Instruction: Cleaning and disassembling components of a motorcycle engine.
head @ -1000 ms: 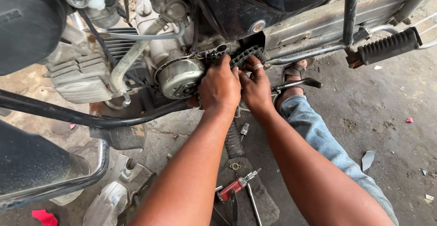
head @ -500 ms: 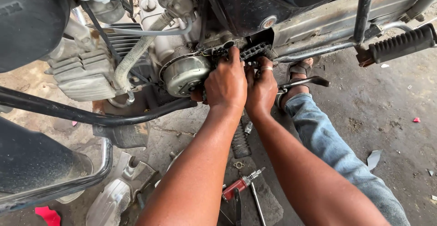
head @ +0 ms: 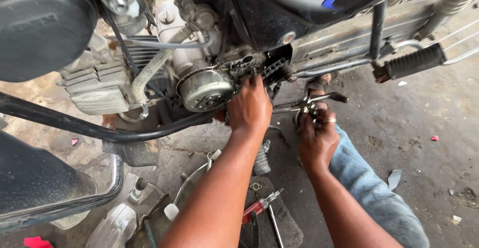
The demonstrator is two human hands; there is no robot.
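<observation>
A person's two hands, pressed side by side on a motorcycle engine half a second before, had parted. The left hand (head: 249,109) stayed spread flat against the open side of the engine (head: 244,68), its fingertips on the exposed chain sprocket (head: 275,68) just to the 3 o'clock side of the round silver flywheel (head: 205,89). The right hand (head: 315,137) had dropped back toward 4 o'clock and was curled around a small metal part (head: 305,109) at its fingertips, below the bent black lever (head: 324,98); whether it gripped that part tightly could not be told. A ring showed on one finger. A ribbed black footpeg (head: 414,61) jutted out at 2 o'clock. On the concrete floor (head: 429,123), at 6 o'clock between the forearms, a red-handled screwdriver (head: 260,206) lay on a dark mat (head: 289,228), with a small toothed washer (head: 256,186) just above it. A silver engine cover (head: 111,225) rested at 7 o'clock. Nothing lay inside it that could be made out.
</observation>
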